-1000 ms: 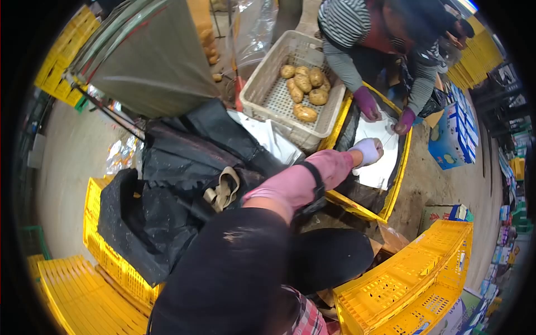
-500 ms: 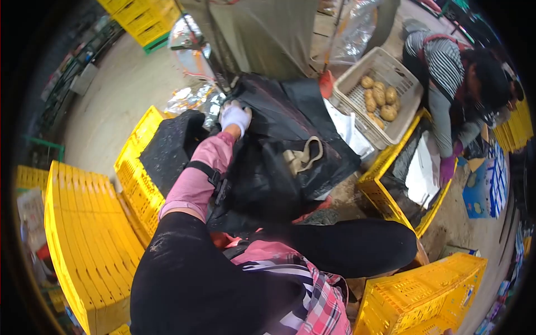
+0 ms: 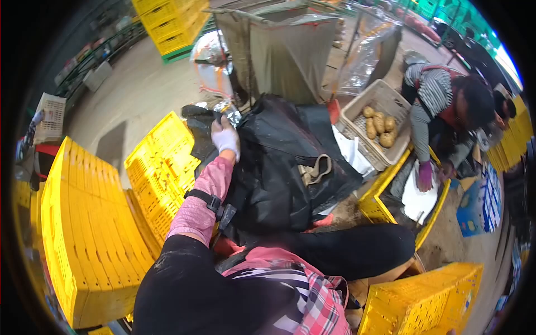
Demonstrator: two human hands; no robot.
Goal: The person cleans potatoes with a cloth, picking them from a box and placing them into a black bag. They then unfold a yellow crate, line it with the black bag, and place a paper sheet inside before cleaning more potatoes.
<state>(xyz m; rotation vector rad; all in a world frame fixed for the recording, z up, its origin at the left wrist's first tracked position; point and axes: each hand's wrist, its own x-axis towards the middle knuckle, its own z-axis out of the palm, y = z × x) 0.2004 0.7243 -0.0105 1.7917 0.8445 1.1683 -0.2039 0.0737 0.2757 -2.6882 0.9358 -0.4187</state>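
Observation:
My left hand [image 3: 226, 138], in a whitish glove with bare fingertips, grips the loose edge of a black sheet [image 3: 204, 125] in front of me. The sheet's flap is bunched beside the fingers, at the right edge of a yellow crate [image 3: 162, 173]. Farther right, a large crumpled black cover [image 3: 273, 145] spreads before my legs. On it lies a beige strap [image 3: 315, 170] in a loop. My right hand is not in view.
Nested yellow crates [image 3: 92, 234] stand at left. A pale crate [image 3: 357, 125] with several potatoes [image 3: 379, 125] is at right, where a co-worker [image 3: 441, 100] bends over a lined yellow crate [image 3: 374, 206]. Another yellow crate [image 3: 413, 296] sits at lower right.
The black sheet's flap has been drawn off the yellow crate on the left, baring its lattice. The co-worker's gloved hand has moved onto the white sheet. My view has shifted.

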